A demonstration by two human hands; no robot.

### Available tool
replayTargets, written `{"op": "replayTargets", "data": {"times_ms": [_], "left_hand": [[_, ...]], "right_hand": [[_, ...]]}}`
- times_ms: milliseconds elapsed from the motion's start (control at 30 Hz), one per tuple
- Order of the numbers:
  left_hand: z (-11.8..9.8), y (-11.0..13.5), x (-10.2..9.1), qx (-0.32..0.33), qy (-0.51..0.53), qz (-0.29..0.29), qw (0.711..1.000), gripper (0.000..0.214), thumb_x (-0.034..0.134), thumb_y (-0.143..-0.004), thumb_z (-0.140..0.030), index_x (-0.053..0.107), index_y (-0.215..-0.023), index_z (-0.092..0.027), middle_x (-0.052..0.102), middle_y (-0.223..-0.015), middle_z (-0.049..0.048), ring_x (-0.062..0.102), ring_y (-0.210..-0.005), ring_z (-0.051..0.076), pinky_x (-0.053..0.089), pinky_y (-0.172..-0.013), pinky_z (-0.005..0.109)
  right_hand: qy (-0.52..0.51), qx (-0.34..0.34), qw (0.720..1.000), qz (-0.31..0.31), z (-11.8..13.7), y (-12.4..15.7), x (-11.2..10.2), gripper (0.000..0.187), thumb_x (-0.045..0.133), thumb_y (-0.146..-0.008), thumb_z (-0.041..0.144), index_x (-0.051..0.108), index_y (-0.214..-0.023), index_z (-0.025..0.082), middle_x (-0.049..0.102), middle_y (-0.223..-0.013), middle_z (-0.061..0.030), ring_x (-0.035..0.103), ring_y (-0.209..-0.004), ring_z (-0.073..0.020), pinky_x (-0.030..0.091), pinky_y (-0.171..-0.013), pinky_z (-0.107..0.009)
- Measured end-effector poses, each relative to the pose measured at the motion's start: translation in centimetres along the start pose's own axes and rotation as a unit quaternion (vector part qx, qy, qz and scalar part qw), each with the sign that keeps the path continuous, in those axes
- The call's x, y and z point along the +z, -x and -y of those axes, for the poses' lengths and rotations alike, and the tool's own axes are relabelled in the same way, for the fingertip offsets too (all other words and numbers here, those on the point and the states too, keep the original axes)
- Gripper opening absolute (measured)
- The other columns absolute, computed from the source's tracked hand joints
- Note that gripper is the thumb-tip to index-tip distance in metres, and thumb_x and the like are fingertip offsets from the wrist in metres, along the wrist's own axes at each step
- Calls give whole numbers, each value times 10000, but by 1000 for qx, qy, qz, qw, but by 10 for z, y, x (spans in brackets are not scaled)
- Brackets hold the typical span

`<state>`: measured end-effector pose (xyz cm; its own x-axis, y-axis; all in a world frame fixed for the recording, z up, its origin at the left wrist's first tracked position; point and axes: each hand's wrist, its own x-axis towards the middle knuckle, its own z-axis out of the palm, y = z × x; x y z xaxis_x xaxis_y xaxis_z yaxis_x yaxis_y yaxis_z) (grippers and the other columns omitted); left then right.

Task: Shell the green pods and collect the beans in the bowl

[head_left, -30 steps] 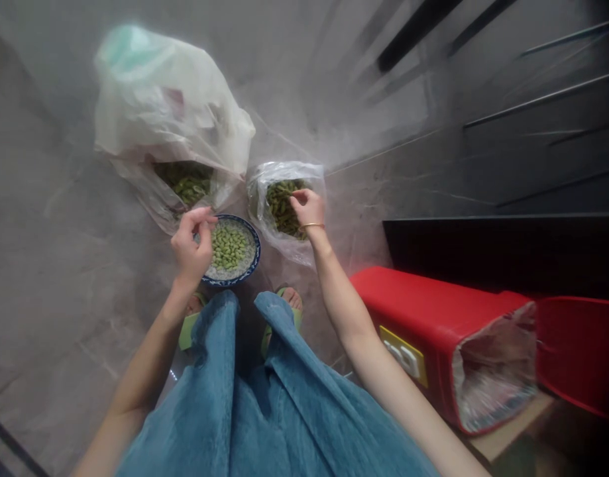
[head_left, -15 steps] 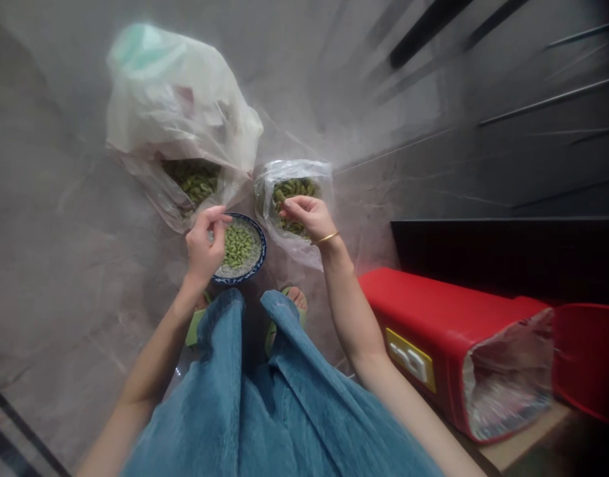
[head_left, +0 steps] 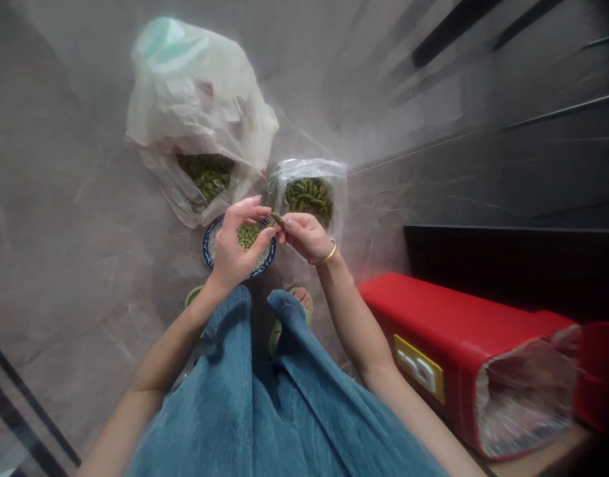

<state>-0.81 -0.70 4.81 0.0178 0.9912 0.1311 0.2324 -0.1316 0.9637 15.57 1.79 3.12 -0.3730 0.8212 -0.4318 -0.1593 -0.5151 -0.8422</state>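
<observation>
My right hand (head_left: 307, 237), with a gold bangle at the wrist, pinches a green soybean pod (head_left: 276, 218) between thumb and fingers. Facing it, my left hand (head_left: 237, 242) has its thumb and fingers apart, the fingertips close to the pod's far end. Under the left hand stands a blue-rimmed bowl (head_left: 207, 250), partly covered, with shelled green beans (head_left: 246, 236) on its whitish inside. A clear plastic bag (head_left: 338, 189) just beyond my right hand holds pods (head_left: 309, 197). More pods or hulls (head_left: 209, 175) show in the mouth of a larger white bag (head_left: 199, 93).
A red bin (head_left: 448, 324) with a plastic liner lies on its side at the right, its mouth toward me. Behind it runs a dark panel (head_left: 483, 265). My knees in blue trousers (head_left: 224, 397) and green slippers (head_left: 307, 308) are close to the bowl on the grey floor (head_left: 85, 232).
My right hand has come away from the clear bag toward my left, carrying a pod. My left hand has risen slightly and spread its fingers over the bowl. The view has shifted a little.
</observation>
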Motion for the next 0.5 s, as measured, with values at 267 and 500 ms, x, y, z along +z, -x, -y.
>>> {"op": "replayTargets", "data": {"times_ms": [267,500], "left_hand": [[1,3,5,-109,64,-64,990,427,615,-865,-415,443,-1229,-272,671,-947,18,698,-898,158,602,-787,297],[8,1,5,-126,89,-91,984,411,611,-866,-431,424,-1196,-275,662,-878,-6,700,-811,138,615,-754,304]], "right_hand": [[159,-105,978,-86,5,7,24,397,617,-768,605,716,-751,220,678,-698,-22,612,-709,-159,514,-750,-323],[226,-189,945,-145,-7,10,46,309,526,-885,487,744,-825,277,691,-838,-31,601,-801,-170,499,-809,-343]]}}
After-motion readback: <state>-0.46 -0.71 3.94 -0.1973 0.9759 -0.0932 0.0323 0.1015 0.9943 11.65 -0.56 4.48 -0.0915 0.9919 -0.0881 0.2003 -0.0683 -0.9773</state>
